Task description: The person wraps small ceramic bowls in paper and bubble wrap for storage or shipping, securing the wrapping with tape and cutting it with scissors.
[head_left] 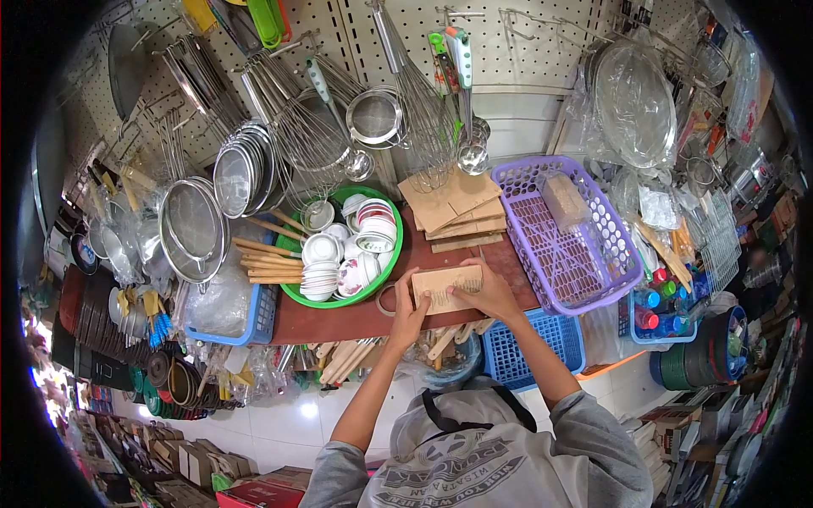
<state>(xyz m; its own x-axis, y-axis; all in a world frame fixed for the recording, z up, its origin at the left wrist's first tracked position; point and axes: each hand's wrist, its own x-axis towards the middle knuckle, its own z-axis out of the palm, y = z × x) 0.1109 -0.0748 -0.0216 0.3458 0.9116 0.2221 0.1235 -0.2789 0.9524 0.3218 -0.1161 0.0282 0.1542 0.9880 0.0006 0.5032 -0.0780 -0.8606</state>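
Observation:
Between my left hand [408, 306] and my right hand [491, 295] is a small brown cardboard packet [442, 281], held level above the red-brown table [339, 320]. My left fingers grip its left end, while my right thumb presses on its near face. What is inside the packet is hidden. Beside my left hand lies a ring that looks like a tape roll [387, 299]. A stack of flat cardboard pieces [453, 201] sits just behind the packet. To the left, a green basin [395, 269] holds several small white bowls [322, 250], some with floral patterns.
A purple basket [622, 288] at right contains a plastic-wrapped packet [566, 201]. Wooden-handled tools [269, 261] poke out left of the basin. Whisks [423, 135] and strainers [195, 229] hang low from the pegboard. A blue basket [542, 343] stands below the table's front edge.

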